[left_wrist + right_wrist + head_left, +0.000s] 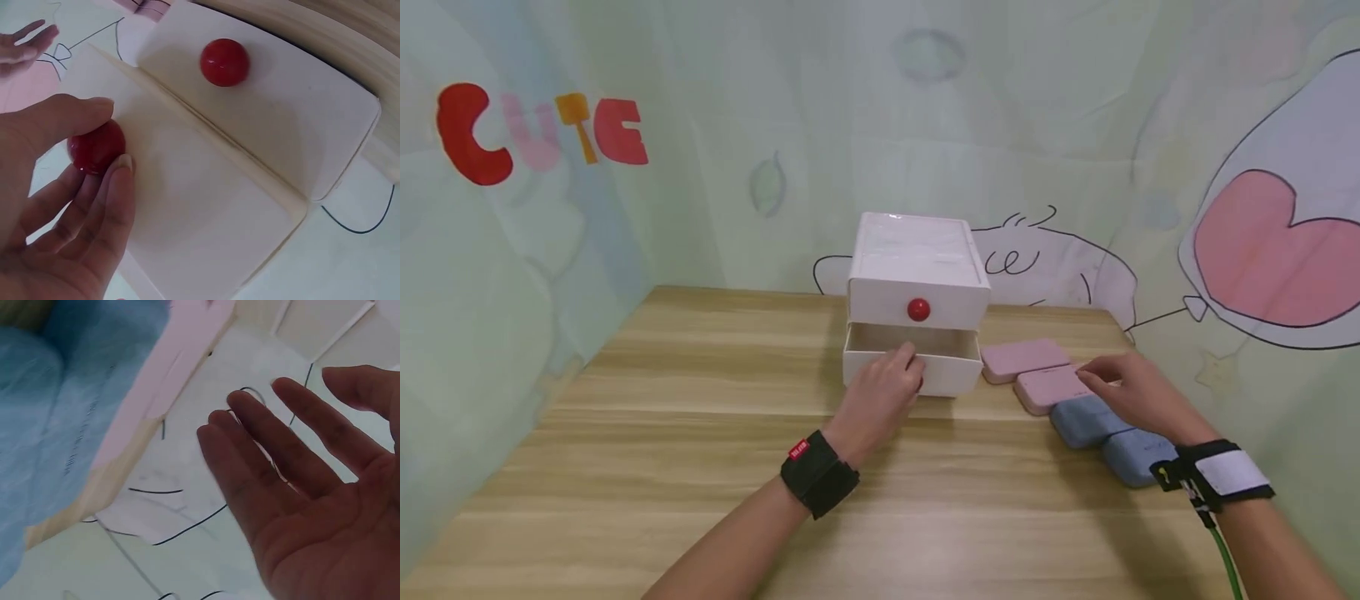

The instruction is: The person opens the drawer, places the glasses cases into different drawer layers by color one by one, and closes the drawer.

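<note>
Work at the white two-drawer cabinet (917, 246) looks partway along from where I stand. What is done, I judge, is the opening: the lower drawer (951, 377) stands pulled out, while the upper drawer (877, 302), with its round red knob (918, 309), sits shut above it. What is left undone, as far as I can see, is pushing that lower drawer back in, and none of the cases shows in the part of its inside visible to me. They lie on the wood-grain tabletop (662, 467) in a slanting row just right of the cabinet: a rear pink case (1026, 358), a front pink case (1045, 390), then a rear blue case (1082, 421) and a front blue case (1127, 457). The left hand (880, 392) pinches the lower red knob (97, 149) between thumb and curled fingers. The right hand (1135, 392) is loosely spread with nothing in it, near the front pink case; I cannot make out any contact there.
</note>
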A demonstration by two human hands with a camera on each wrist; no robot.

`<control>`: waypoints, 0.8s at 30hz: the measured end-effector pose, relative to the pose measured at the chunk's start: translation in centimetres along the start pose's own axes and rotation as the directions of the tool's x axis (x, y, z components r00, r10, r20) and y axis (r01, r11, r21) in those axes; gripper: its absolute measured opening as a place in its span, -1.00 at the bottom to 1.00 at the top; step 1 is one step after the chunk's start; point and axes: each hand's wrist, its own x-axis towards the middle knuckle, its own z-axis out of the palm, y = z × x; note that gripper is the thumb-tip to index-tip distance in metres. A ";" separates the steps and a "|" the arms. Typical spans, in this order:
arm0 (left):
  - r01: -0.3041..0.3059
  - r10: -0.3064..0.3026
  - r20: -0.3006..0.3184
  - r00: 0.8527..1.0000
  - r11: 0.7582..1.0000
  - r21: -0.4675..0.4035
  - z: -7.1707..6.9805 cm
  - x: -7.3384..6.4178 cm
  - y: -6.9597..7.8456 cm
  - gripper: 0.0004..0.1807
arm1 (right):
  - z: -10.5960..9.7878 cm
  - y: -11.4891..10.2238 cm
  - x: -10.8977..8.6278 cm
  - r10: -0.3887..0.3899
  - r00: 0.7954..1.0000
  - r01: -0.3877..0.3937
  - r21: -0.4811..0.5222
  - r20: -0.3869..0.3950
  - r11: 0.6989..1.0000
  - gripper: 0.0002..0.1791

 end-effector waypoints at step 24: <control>-0.022 0.022 0.082 0.996 1.000 0.002 -2.0 -1.1 1.2 -0.83 | -0.3 11.3 -5.8 0.011 0.967 0.004 -0.060 0.254 0.998 -0.10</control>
